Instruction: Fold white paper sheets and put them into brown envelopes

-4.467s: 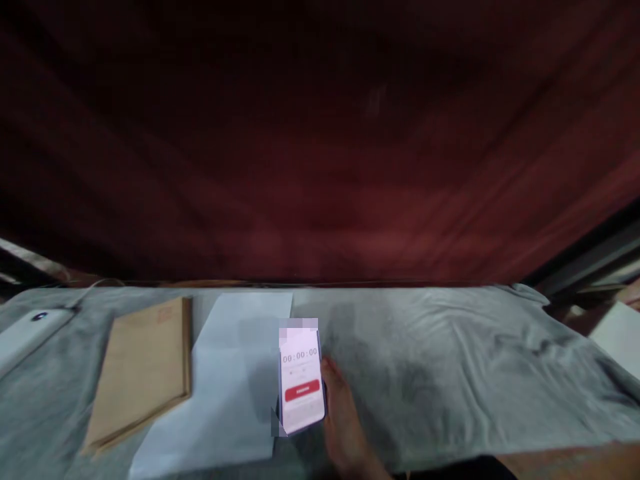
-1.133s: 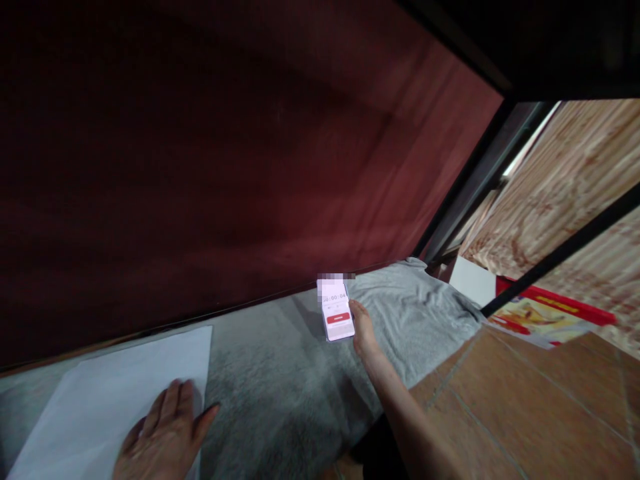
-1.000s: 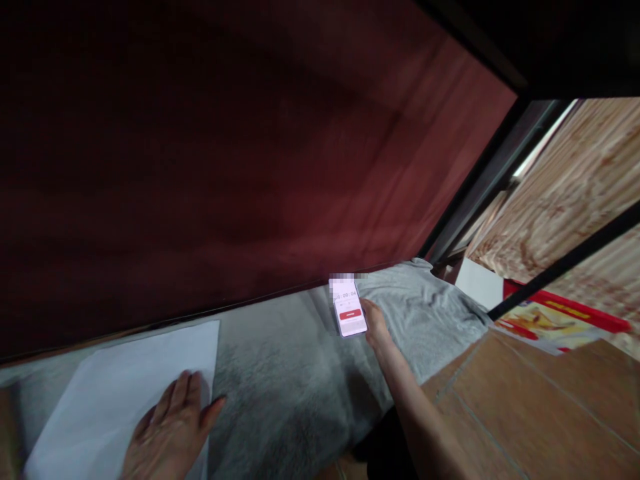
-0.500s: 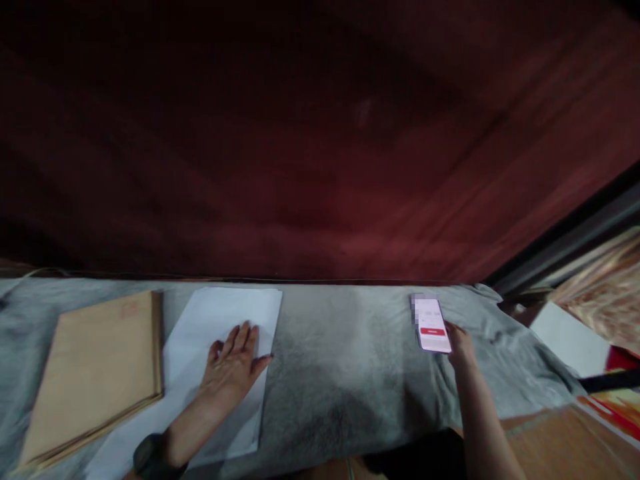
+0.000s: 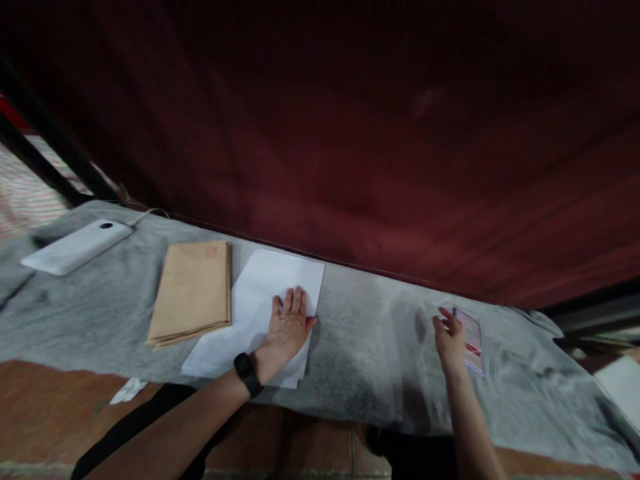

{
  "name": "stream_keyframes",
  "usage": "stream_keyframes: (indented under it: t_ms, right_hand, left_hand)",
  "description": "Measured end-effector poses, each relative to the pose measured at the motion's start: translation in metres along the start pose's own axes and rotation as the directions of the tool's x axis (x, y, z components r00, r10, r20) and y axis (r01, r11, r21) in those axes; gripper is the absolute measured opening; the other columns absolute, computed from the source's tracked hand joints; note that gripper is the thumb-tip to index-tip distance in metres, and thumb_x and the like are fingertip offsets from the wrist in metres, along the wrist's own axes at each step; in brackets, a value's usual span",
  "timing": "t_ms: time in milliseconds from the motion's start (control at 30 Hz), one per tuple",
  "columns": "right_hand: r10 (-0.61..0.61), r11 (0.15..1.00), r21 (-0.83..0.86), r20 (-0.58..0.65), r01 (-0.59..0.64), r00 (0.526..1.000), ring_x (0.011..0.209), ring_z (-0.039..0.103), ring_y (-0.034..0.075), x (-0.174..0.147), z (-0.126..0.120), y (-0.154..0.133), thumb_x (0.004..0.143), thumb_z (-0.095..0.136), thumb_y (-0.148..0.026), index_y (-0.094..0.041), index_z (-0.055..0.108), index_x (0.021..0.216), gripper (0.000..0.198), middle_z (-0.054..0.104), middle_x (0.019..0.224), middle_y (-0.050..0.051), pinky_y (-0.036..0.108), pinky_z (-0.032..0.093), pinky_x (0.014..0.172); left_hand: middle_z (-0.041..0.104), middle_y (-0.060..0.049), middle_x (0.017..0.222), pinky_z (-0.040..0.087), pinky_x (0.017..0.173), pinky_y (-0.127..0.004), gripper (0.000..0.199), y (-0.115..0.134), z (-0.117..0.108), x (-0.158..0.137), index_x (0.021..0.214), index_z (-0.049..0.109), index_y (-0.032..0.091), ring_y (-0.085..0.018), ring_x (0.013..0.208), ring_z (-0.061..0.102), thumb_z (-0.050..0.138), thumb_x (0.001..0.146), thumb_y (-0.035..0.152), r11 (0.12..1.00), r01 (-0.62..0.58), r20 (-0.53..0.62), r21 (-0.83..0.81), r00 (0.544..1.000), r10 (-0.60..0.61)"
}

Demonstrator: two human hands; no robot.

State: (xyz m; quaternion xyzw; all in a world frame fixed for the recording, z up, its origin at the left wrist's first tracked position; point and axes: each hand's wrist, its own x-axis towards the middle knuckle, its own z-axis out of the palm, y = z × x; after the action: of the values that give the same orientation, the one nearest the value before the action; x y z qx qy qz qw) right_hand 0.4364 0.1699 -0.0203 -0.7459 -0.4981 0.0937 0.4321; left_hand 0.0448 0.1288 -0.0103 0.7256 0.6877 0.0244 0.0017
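Observation:
My left hand, with a black band on its wrist, lies flat on white paper sheets, fingers stretched out. Left of the paper is a stack of brown envelopes, partly against the sheets' edge. My right hand is just left of a phone lying on the grey cloth, its screen lit with a red bar. The fingers of that hand are apart and hold nothing; whether they touch the phone's edge I cannot tell.
A white device with a black round spot and a cable lies at the far left of the grey cloth. Dark red panelling rises behind. A crumpled white tissue is on the brown floor.
The view has swung left and tilted, bringing the white device into sight. My right hand has left the phone, which now lies on the cloth. My left hand stays on the paper.

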Motion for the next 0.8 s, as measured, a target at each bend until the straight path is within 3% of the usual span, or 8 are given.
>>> stream_keyframes:
  t_ms: [67,200,267,333,367,467,633,800]
  right_hand:
    - [-0.006,0.973,0.225,0.240,-0.050,0.971,0.092,0.064,0.025,-0.031,0.035,-0.032,0.076,0.058,-0.048,-0.020,0.069,0.112,0.046,0.069,0.107,0.011,0.040,0.053,0.083]
    - [-0.020,0.868,0.414,0.581,-0.275,0.813,0.073,0.064,0.020,-0.089,0.098,-0.090,0.074,0.066,-0.050,-0.021,0.071,0.102,0.041,0.072,0.094,0.007,0.032,0.053,0.061]
    - [-0.031,0.867,0.407,0.622,-0.288,0.782,0.062,0.061,0.019,-0.109,0.122,-0.114,0.076,0.065,-0.049,-0.022,0.072,0.098,0.035,0.071,0.082,0.004,0.029,0.049,0.052]
    - [-0.080,0.925,0.331,0.651,-0.187,0.755,0.060,0.060,0.018,-0.123,0.142,-0.137,0.082,0.062,-0.045,-0.024,0.071,0.093,0.026,0.068,0.073,0.001,0.028,0.046,0.054]
    - [-0.108,0.951,0.292,0.630,-0.105,0.769,0.063,0.061,0.018,-0.127,0.150,-0.148,0.082,0.063,-0.043,-0.024,0.071,0.088,0.021,0.067,0.072,0.001,0.028,0.046,0.058]
    - [-0.103,0.972,0.233,0.578,-0.043,0.809,0.073,0.064,0.020,-0.136,0.167,-0.173,0.078,0.072,-0.040,-0.024,0.066,0.081,0.018,0.067,0.074,0.001,0.028,0.044,0.066]
    - [-0.062,0.997,0.065,0.543,0.032,0.837,0.077,0.064,0.020,-0.141,0.173,-0.183,0.080,0.070,-0.027,-0.025,0.061,0.080,0.009,0.067,0.076,0.000,0.027,0.041,0.067]
    - [-0.108,0.992,0.116,0.561,0.051,0.821,0.078,0.062,0.018,-0.144,0.176,-0.181,0.082,0.061,-0.016,-0.026,0.059,0.075,0.012,0.066,0.075,-0.001,0.026,0.041,0.069]
  left_hand:
    - [0.037,-0.019,0.159,0.027,0.117,-0.056,0.058,0.000,-0.004,0.000,0.151,0.041,0.010,-0.036,0.146,0.036,0.038,0.100,0.038,0.999,-0.001,-0.005,-0.038,1.000,0.001]
    - [0.039,-0.016,0.158,0.036,0.113,-0.049,0.054,-0.012,-0.015,0.004,0.151,0.040,0.013,-0.031,0.142,0.043,0.032,0.100,0.029,0.993,0.029,-0.001,-0.111,1.000,-0.029]
    - [0.036,-0.017,0.160,0.037,0.112,-0.048,0.055,-0.020,-0.021,0.004,0.152,0.039,0.012,-0.031,0.143,0.041,0.032,0.099,0.022,0.993,0.069,0.001,-0.099,0.998,-0.069]
    - [0.033,-0.018,0.160,0.038,0.111,-0.049,0.056,-0.027,-0.025,0.004,0.152,0.038,0.011,-0.032,0.143,0.041,0.033,0.097,0.018,0.992,0.099,0.022,-0.073,0.995,-0.098]
    - [0.033,-0.019,0.160,0.039,0.110,-0.049,0.056,-0.029,-0.026,0.003,0.151,0.039,0.009,-0.033,0.143,0.042,0.033,0.097,0.018,0.993,0.104,0.041,-0.064,0.994,-0.101]
    - [0.034,-0.021,0.159,0.044,0.105,-0.047,0.055,-0.031,-0.027,0.001,0.148,0.043,0.006,-0.033,0.139,0.045,0.038,0.095,0.018,0.996,0.080,0.078,-0.034,0.994,-0.077]
    - [0.039,-0.021,0.157,0.049,0.099,-0.046,0.054,-0.025,-0.027,-0.001,0.145,0.048,0.007,-0.034,0.133,0.050,0.041,0.093,0.019,0.998,0.057,0.049,-0.026,0.997,-0.055]
    - [0.042,-0.020,0.155,0.049,0.100,-0.045,0.052,-0.017,-0.028,-0.001,0.144,0.049,0.007,-0.032,0.131,0.053,0.039,0.094,0.017,0.998,0.014,0.026,-0.055,1.000,-0.013]
